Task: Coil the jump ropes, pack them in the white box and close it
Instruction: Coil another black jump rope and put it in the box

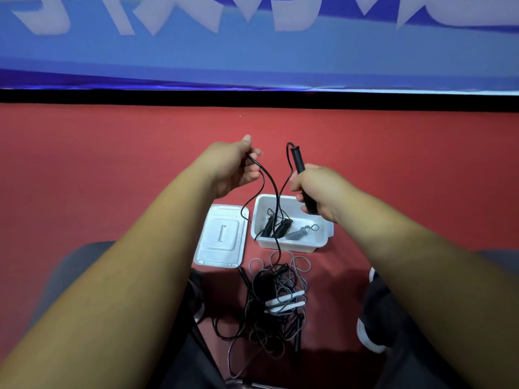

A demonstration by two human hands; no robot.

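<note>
My right hand grips a black jump-rope handle, held upright above the white box. My left hand pinches the black cord of that rope, which loops down past the box to the floor. Inside the box lie two black coiled ropes and a grey coiled one. The box's white lid lies flat on the floor to its left. A tangled pile of black and grey ropes with white handles sits on the floor in front of the box.
The floor is red. A black strip and a blue banner run across the far side. My knees and dark shoes flank the rope pile.
</note>
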